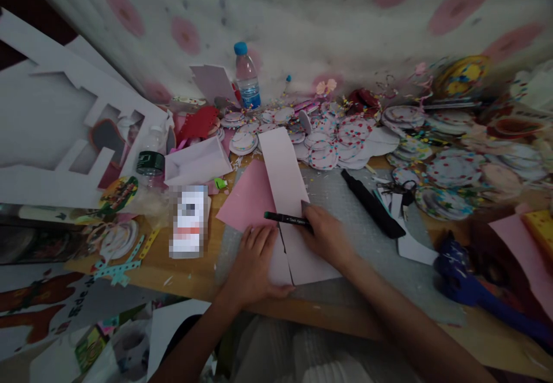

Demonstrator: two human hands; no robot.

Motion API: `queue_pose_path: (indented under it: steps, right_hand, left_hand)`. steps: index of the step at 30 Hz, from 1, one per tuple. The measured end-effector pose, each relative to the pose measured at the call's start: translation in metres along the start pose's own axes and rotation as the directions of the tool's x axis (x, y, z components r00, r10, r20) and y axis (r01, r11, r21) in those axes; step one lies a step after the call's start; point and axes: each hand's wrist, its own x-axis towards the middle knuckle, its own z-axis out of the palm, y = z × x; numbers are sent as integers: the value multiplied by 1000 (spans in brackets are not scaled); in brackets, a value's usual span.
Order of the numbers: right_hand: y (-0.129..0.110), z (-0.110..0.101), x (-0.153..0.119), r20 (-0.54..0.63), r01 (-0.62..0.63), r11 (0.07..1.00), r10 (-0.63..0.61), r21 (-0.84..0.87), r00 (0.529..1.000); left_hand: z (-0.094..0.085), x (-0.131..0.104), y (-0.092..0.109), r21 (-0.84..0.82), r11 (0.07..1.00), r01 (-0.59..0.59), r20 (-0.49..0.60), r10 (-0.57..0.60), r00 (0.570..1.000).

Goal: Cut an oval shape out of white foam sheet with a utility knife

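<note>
My left hand (254, 265) lies with its fingers spread on pale paper (276, 265) at the front of the grey mat. A black marker (285, 218) with a green end is held in my right hand (324, 233), pointing left above the paper. Under and beyond that hand stretches a long pale strip (283, 170), running away towards the decorated discs. A pink sheet (248, 196) lies beneath the strip on its left side. Between my hands a dark, uneven line or gap runs down the pale paper.
A phone (189, 222) lies left of the mat (358, 268). A black cutter-like tool (374, 204), keys (400, 190) and a blue tool (466, 279) are to the right. Decorated discs (319, 141) and a water bottle (247, 83) line the back; another bottle (151, 158) stands left.
</note>
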Motion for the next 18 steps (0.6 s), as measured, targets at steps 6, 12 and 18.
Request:
queue_pose_path:
  steps: [6, 12, 18]
  right_hand:
    - [1, -3, -1, -9, 14, 998, -14, 64, 1000]
    - [-16, -18, -18, 2, 114, 983, -116, 146, 993]
    - [-26, -31, -46, -3, 198, 950, -203, 241, 979]
  left_hand:
    - [-8, 0, 3, -15, 1000, -10, -4, 10, 1000]
    - [-26, -15, -6, 40, 999, -20, -115, 25, 993]
    - [-56, -16, -26, 133, 989, 62, -237, -29, 971]
